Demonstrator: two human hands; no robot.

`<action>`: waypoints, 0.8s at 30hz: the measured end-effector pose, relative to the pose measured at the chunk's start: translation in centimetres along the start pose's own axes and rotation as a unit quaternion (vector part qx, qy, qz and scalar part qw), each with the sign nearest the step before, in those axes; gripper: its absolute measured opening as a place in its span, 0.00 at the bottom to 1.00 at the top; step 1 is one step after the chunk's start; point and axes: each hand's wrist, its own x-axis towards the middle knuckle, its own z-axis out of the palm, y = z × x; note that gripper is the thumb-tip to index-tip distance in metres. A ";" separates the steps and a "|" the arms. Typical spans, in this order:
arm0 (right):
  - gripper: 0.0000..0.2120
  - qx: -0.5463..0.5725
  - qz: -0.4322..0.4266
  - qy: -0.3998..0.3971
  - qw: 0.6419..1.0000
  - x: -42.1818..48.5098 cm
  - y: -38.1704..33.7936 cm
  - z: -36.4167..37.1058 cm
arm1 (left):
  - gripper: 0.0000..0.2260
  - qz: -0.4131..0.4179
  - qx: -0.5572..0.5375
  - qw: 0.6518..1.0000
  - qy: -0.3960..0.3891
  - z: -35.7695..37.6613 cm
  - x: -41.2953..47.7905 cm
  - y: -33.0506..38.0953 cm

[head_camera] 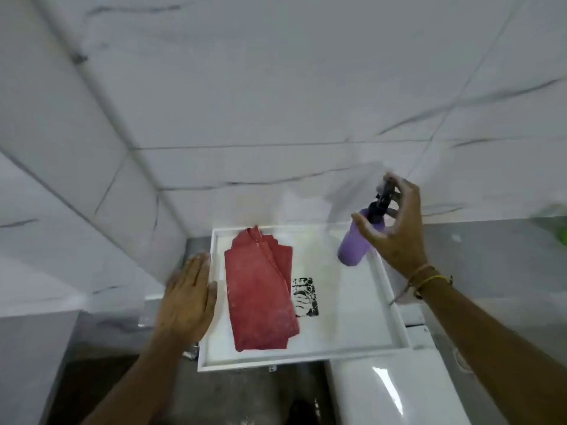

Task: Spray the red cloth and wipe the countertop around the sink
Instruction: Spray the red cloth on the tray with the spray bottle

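Note:
A folded red cloth (260, 296) lies on the left half of a white tray (352, 348). A purple spray bottle (352, 246) with a black nozzle stands tilted at the tray's far right corner. My right hand (395, 231) is around its neck, with the thumb on the bottle's shoulder and the fingers by the nozzle. The hand is blurred, so the grip looks loose. My left hand (187, 299) is flat with its fingers together at the tray's left rim and holds nothing. A black printed mark (303, 297) shows on the tray beside the cloth.
White marble-look wall tiles (276, 87) rise behind and to the left. A grey countertop (491, 256) runs to the right, with a blurred green object (561, 228) at the frame edge. A glossy white basin (383, 394) sits below the tray at lower right.

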 end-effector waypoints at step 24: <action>0.12 0.104 0.092 -0.114 0.984 -8.4 -11.3 6.8 | 0.30 0.070 -0.012 0.997 0.042 1.9 0.3 -1.2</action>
